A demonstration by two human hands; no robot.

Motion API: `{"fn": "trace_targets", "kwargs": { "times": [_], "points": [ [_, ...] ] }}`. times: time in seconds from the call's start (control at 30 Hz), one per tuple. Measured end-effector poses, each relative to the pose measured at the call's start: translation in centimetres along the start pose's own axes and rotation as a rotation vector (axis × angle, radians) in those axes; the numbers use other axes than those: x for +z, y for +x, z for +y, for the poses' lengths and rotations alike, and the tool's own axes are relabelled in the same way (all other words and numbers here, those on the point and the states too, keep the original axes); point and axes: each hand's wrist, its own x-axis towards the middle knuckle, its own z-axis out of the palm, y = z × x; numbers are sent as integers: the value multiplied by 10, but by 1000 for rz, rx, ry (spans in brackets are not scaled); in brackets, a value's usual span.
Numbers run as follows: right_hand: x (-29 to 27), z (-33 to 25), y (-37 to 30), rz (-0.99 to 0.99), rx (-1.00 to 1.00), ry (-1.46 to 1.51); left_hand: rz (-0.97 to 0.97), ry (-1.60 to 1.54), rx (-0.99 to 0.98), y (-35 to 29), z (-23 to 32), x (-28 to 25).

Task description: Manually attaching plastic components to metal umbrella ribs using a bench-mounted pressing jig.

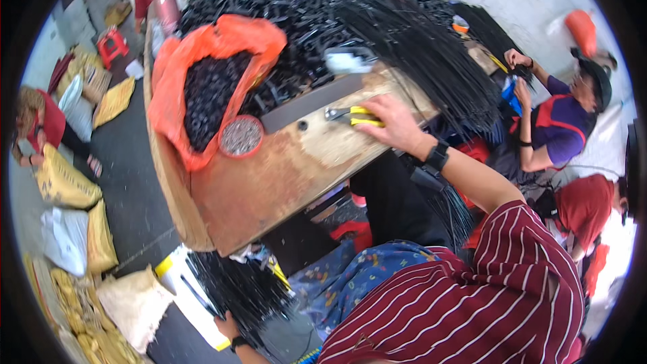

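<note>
My right hand (394, 121) is closed around the yellow handles of a pair of pliers (342, 114), which lies on the wooden tabletop with its metal jaws pointing left. Just left of the jaws sits a small black piece (302, 125). Low on the left, beside the table, my left hand (229, 327) grips the end of a thin black strip (201, 298). A thick bundle of similar black strips (239, 290) hangs right next to that hand. Some of the left fingers are blurred.
An orange bag (165, 94) of small black parts and a red-rimmed bowl (222, 145) of tiny metal pieces stand on the table (229, 195). A dark bar (310, 103) lies behind the pliers. Black strips (418, 47) cover the far side. A co-worker (566, 121) sits at right; sacks (67, 178) line the left.
</note>
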Motion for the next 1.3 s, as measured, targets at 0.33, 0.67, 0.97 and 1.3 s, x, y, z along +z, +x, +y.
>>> {"fn": "trace_targets", "kwargs": {
  "times": [0.33,0.67,0.97,1.3],
  "points": [
    [-51,99,-5,208,245,-465,-64,-231,104,-80,43,27],
    [-40,166,13,-89,198,-770,-416,-365,148,-145,105,96],
    [-87,181,37,-251,408,-237,-491,-366,308,-162,224,62],
    [-98,176,36,-421,605,55,-531,-332,352,-165,199,59]
  ]
}}
